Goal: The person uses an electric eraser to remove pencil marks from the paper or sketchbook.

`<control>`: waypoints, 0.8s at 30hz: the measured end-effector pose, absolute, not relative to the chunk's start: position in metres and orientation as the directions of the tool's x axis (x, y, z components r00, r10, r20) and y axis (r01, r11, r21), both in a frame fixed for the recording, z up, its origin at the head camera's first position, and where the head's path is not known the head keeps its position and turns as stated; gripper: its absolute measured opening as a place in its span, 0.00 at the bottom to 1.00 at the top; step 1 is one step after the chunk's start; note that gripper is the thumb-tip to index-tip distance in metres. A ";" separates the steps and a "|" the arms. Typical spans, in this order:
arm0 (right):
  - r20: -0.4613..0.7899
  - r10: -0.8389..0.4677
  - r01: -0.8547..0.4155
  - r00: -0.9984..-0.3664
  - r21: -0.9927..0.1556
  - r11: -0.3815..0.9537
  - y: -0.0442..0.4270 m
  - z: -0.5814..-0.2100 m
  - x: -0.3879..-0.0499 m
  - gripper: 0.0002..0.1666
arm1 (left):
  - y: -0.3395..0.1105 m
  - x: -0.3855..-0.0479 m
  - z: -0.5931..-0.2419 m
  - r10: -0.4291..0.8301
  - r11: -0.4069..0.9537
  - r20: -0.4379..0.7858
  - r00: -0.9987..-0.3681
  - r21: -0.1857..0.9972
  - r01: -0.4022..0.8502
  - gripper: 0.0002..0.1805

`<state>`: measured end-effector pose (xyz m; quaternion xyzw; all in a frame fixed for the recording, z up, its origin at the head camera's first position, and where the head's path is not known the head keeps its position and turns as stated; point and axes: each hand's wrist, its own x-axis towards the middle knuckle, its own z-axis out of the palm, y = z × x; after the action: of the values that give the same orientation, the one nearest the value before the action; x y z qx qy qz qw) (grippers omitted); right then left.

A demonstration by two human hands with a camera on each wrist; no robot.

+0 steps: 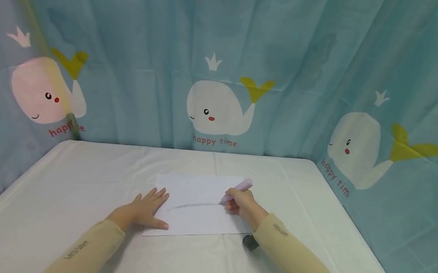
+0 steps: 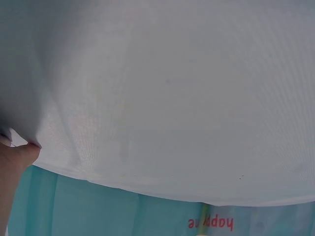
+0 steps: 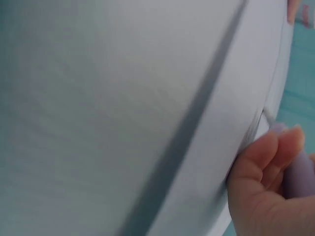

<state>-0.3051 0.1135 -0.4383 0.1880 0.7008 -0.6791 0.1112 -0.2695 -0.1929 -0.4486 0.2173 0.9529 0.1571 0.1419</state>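
A white sheet of paper (image 1: 195, 189) lies on the white-covered table. My left hand (image 1: 144, 210) rests on its left edge with the fingers spread and straight; only a thumb or finger part (image 2: 22, 157) shows in the left wrist view. Between the thumb and fingers of my right hand (image 1: 241, 201) is a lavender marker (image 1: 243, 185), tilted, its tip touching the paper. A faint grey streak (image 1: 193, 204) runs across the sheet up to the tip. In the right wrist view the marker (image 3: 298, 179) is partly hidden by curled fingers.
A small black object (image 1: 250, 242) lies beside the paper's lower right corner, partly under the right sleeve (image 1: 290, 256); its kind is unclear. The white tabletop (image 1: 83, 192) reaches back to a blue-green curtain (image 1: 152, 77) printed with whales.
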 end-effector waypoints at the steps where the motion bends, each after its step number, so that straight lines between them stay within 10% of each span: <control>1: -0.413 0.113 0.416 -0.904 -0.909 0.007 0.113 -0.438 -0.305 0.14 | -0.193 -0.270 -0.449 0.459 0.857 -0.202 -0.865 0.356 0.372 0.59; 24: -0.440 0.101 0.443 -0.892 -0.897 0.010 0.119 -0.437 -0.306 0.14 | -0.191 -0.270 -0.449 0.446 0.866 -0.215 -0.869 0.350 0.358 0.59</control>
<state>-0.3056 0.1187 -0.4373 0.1945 0.6992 -0.6763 0.1263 -0.2701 -0.1907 -0.4493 0.2105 0.9548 0.1511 0.1457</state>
